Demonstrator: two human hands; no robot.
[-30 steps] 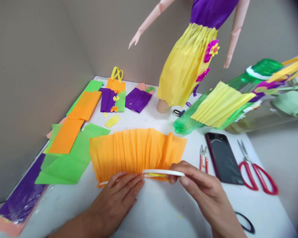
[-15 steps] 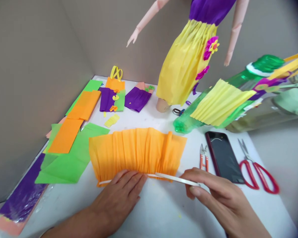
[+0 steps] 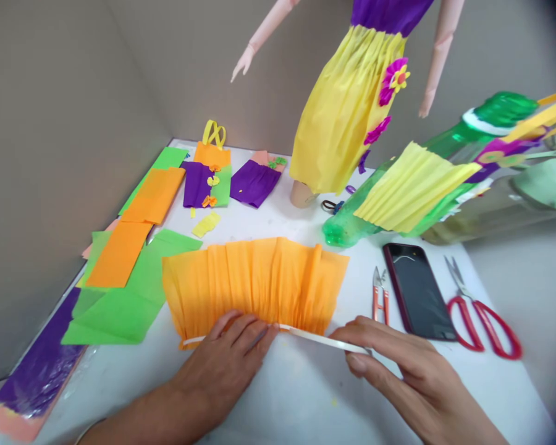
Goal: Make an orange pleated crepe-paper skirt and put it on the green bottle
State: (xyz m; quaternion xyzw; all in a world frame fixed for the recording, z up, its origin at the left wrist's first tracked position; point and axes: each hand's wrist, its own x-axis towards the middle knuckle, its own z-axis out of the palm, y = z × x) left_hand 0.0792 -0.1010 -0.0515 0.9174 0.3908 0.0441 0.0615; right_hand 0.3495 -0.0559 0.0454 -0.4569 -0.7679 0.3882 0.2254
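The right hand [image 3: 398, 371] pinches a white strip [image 3: 322, 338] along the long edge of pleated orange crepe paper [image 3: 254, 281]; the nearer left hand [image 3: 227, 364] presses open on it.

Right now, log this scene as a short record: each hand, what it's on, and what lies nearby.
left hand: flat on the gathered edge of the orange crepe paper
right hand: pinching the end of a white strip lying along that edge
to the right: snips, phone, red-handled scissors
to the left: green paper
behind: mannequin in a yellow skirt
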